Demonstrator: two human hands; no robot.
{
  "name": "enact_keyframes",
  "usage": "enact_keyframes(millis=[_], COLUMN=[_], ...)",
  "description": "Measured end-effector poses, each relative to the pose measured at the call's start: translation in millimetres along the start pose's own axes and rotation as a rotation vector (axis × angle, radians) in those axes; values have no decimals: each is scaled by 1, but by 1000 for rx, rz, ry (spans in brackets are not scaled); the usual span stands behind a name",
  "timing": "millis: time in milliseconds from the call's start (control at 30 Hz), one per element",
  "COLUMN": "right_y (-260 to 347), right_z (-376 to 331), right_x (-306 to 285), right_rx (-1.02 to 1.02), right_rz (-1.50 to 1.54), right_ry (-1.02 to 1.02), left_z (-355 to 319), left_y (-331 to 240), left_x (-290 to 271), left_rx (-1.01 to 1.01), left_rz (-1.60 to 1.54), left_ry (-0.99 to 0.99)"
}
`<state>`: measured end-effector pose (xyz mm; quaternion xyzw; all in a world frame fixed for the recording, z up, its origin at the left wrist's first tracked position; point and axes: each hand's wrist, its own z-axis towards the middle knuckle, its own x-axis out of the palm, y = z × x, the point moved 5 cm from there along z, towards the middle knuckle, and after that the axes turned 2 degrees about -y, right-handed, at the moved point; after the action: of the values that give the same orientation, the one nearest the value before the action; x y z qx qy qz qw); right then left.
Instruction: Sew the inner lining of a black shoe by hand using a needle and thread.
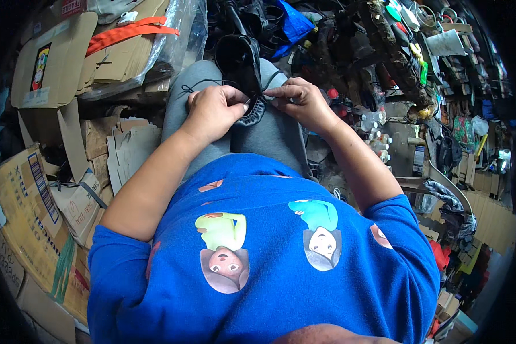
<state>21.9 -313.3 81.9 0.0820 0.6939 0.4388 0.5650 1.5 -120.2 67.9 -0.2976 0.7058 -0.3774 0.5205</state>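
A black leather-like shoe with a dark opening and thin black laces rests upright across my grey-trousered thighs. Its near end looks gathered or stitched. My left hand is closed in a pinch on the shoe's near left edge, thumb and forefinger together. From the other side my right hand pinches the shoe's right edge, close to a lace. A loose lace loops out above my left hand. Exactly what lies between the fingertips is too small to make out.
Cardboard boxes and flattened cardboard are stacked at my left, with an orange strap on top. More black shoes and a blue plastic bag lie ahead. Cluttered shelves, small bottles and tools crowd the right.
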Motion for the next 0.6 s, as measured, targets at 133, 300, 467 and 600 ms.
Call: enact_keyframes(millis=[133,300,467,600], right_y=[14,5,-17,-22], right_z=[0,1,4,7], right_x=[-6,-3,6,5], right_rx=[-43,88,306,392], right_rz=[-119,71,513,645], right_ry=[-15,11,144,216], left_z=[-5,0,14,18], left_y=[3,-6,9,7], left_x=[-2,-9,-7,-4], left_rx=[28,140,12,-5], left_rz=[-36,28,-42,32], left_ry=[11,-44,12,-20])
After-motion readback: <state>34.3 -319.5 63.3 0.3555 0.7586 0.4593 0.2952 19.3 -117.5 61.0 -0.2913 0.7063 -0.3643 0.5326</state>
